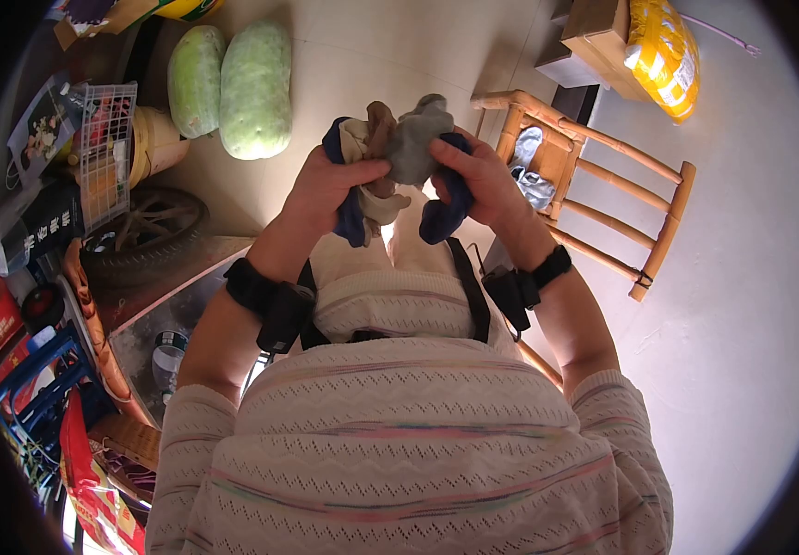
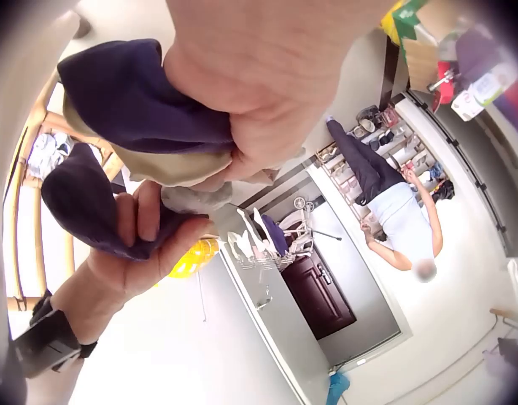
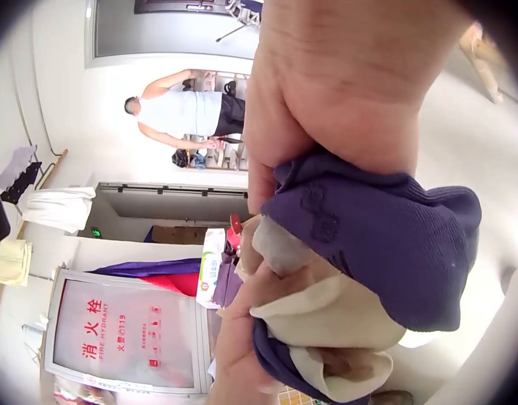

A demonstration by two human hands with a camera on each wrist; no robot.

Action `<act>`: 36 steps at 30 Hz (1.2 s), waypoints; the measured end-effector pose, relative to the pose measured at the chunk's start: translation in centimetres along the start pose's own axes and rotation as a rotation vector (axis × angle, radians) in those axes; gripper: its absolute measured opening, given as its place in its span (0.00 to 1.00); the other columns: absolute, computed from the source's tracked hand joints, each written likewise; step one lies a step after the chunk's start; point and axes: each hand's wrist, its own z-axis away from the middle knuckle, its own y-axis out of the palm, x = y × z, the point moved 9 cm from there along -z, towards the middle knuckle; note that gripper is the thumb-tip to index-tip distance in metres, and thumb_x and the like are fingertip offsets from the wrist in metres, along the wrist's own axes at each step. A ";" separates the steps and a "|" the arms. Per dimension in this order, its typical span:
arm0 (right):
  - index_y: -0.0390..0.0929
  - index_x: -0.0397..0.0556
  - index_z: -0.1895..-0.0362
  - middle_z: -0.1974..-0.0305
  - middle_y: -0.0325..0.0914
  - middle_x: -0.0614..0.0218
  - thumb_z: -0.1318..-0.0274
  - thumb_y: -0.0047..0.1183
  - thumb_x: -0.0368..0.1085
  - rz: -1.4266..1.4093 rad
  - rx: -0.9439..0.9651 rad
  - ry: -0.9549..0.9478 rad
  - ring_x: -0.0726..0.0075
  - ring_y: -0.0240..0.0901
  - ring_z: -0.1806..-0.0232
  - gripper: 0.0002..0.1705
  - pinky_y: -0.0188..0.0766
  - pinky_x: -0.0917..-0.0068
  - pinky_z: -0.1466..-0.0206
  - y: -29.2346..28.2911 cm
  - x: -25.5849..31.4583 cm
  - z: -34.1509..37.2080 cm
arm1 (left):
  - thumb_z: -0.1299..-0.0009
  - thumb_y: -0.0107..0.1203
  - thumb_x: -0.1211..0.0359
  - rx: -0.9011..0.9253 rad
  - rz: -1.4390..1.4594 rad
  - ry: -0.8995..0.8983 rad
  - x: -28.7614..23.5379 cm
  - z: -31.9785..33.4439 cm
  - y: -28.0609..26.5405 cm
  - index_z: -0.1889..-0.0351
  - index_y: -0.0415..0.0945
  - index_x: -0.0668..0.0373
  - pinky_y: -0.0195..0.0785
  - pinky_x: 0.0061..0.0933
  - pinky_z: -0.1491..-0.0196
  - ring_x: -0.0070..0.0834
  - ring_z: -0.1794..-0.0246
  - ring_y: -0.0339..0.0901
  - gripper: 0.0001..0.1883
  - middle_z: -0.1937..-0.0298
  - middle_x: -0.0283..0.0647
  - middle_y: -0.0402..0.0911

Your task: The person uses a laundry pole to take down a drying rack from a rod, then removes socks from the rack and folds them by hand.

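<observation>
In the head view both hands are raised in front of the lap, close together. My left hand (image 1: 318, 190) grips a bunched sock (image 1: 379, 205) of beige and navy fabric, its thumb pressed across the top. A navy sock (image 1: 446, 215) with a grey end (image 1: 420, 139) is held in my right hand (image 1: 492, 185), the thumb lying on it. The grey end overlaps the beige bundle between the hands. From the right wrist, the navy sock (image 3: 385, 245) shows a ribbed cuff and hangs below the palm. Some fingers are hidden behind the fabric.
A bamboo chair (image 1: 635, 203) at the right bears grey-white socks (image 1: 531, 171). Two large green melons (image 1: 256, 91) lie on the floor at the far left, near a wheel (image 1: 145, 236) and a wire basket (image 1: 106, 153). Another person (image 2: 402, 219) stands by a rack in the background.
</observation>
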 end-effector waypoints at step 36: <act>0.75 0.43 0.71 0.79 0.69 0.75 0.53 0.57 0.36 0.356 -0.070 -0.120 0.86 0.63 0.77 0.09 0.61 0.86 0.76 -0.5 2.0 0.2 | 0.48 0.58 0.81 -0.021 -0.054 0.187 -3.3 0.3 0.3 0.57 0.70 0.65 0.71 0.26 0.62 0.26 0.66 0.76 0.19 0.62 0.39 0.76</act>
